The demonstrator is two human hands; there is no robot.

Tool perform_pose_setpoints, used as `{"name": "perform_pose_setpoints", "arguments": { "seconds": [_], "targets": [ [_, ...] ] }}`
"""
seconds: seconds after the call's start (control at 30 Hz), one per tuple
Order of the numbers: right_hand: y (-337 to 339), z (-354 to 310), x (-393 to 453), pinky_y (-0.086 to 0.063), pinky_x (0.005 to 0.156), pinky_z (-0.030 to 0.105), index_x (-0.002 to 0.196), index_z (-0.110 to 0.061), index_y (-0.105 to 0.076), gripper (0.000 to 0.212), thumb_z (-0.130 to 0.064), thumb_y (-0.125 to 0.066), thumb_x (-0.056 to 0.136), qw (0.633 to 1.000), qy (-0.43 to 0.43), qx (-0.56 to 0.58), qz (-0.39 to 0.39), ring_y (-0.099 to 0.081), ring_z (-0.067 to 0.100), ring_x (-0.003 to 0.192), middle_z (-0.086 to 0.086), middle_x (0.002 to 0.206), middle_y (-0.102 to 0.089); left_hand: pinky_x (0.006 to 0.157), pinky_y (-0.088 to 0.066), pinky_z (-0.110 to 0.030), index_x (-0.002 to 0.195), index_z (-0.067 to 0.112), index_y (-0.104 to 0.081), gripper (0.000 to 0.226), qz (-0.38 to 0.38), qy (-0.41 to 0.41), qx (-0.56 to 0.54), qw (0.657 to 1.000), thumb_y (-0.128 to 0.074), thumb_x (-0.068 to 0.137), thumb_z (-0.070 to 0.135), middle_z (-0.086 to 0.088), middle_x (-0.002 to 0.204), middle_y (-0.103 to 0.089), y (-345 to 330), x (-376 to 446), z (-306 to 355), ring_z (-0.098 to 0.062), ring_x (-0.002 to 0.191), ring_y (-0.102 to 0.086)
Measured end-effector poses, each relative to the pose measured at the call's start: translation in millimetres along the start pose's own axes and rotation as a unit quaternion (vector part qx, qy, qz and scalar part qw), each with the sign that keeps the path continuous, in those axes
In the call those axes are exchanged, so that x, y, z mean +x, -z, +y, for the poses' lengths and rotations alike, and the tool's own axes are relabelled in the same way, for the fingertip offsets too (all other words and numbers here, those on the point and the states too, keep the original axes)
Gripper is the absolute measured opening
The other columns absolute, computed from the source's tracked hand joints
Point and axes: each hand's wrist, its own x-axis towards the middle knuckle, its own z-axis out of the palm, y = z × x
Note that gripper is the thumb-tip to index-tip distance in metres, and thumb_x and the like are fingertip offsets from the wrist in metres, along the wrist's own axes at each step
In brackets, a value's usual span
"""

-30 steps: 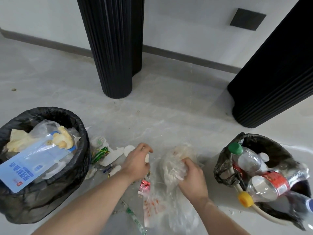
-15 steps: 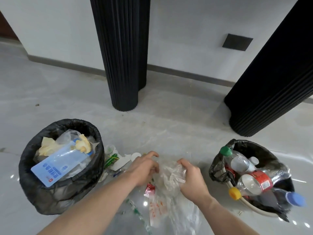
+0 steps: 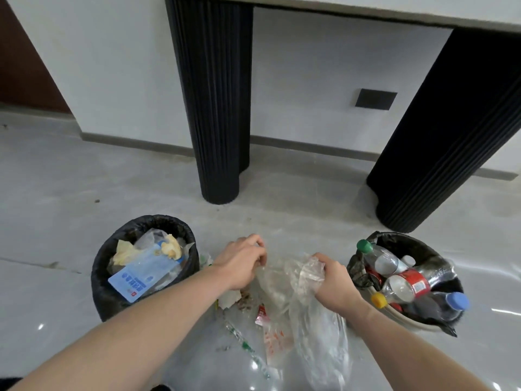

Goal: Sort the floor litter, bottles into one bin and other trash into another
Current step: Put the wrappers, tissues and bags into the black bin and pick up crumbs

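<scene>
A crumpled clear plastic bag (image 3: 304, 294) hangs between my two hands above the floor. My left hand (image 3: 242, 263) pinches its upper left edge with curled fingers. My right hand (image 3: 332, 283) grips its upper right part. The trash bin (image 3: 101, 277) with a black liner stands at the left, holding a blue packet, tissue and wrappers. The bottle bin (image 3: 417, 244) at the right holds several plastic bottles (image 3: 400, 286) with green, yellow and blue caps. Small litter (image 3: 245, 303), a red sachet and a thin green-printed wrapper lie on the floor under my hands.
A black fluted column (image 3: 217, 108) rises behind the bins at the centre, and a wider black column (image 3: 451, 136) stands at the back right. The grey glossy floor (image 3: 56, 193) spreads to the left and behind. A white wall runs along the back.
Both hands rose with the plastic bag, lifting it off the floor. My left hand came over and took the bag's left edge. The view tilted up and drew back.
</scene>
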Motion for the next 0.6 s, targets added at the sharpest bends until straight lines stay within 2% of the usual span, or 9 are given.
{"name": "perform_pose_setpoints", "arguments": {
  "seconds": [0.17,0.33,0.47,0.6],
  "targets": [
    [20.4,-22.7,-13.7,-0.054,0.067,0.033,0.089,-0.027,-0.063,0.015,-0.020,-0.070,0.077,1.000,0.006,-0.007,-0.011,-0.069,0.017,0.076,0.000,0.078,-0.073,0.084,-0.049,-0.039,0.091,0.033,-0.066,0.019,0.016,0.019,0.013,1.000,-0.058,0.096,0.016,0.012,0.114,-0.049,34.9,-15.0,6.3,-0.016,0.099,-0.055],
    [33.8,-48.2,-26.6,-0.047,0.064,0.018,0.083,-0.026,-0.064,0.009,-0.022,-0.071,0.081,1.000,0.011,0.013,-0.001,-0.066,0.009,0.078,-0.004,0.080,-0.072,0.084,-0.049,-0.038,0.090,0.032,-0.065,0.020,0.033,0.036,0.016,0.999,-0.056,0.096,0.015,0.013,0.114,-0.048,60.9,-33.9,5.7,-0.016,0.097,-0.056],
    [40.2,-68.7,-26.3,-0.046,0.059,0.018,0.080,-0.026,-0.064,0.012,-0.018,-0.073,0.081,0.999,0.013,0.035,0.021,-0.064,0.008,0.074,-0.009,0.077,-0.069,0.082,-0.049,-0.036,0.088,0.031,-0.063,0.020,0.061,0.038,0.016,0.997,-0.056,0.096,0.015,0.012,0.114,-0.048,92.1,-46.5,4.3,-0.016,0.094,-0.057],
    [43.7,-101.8,-14.1,-0.048,0.060,0.021,0.077,-0.027,-0.063,0.013,-0.022,-0.075,0.080,0.995,0.060,0.078,0.027,-0.063,0.009,0.069,-0.009,0.073,-0.069,0.082,-0.048,-0.033,0.089,0.029,-0.066,0.020,0.097,0.053,0.018,0.994,-0.055,0.097,0.013,0.013,0.114,-0.047,135.1,-57.9,-4.3,-0.014,0.094,-0.056]
  ]
}}
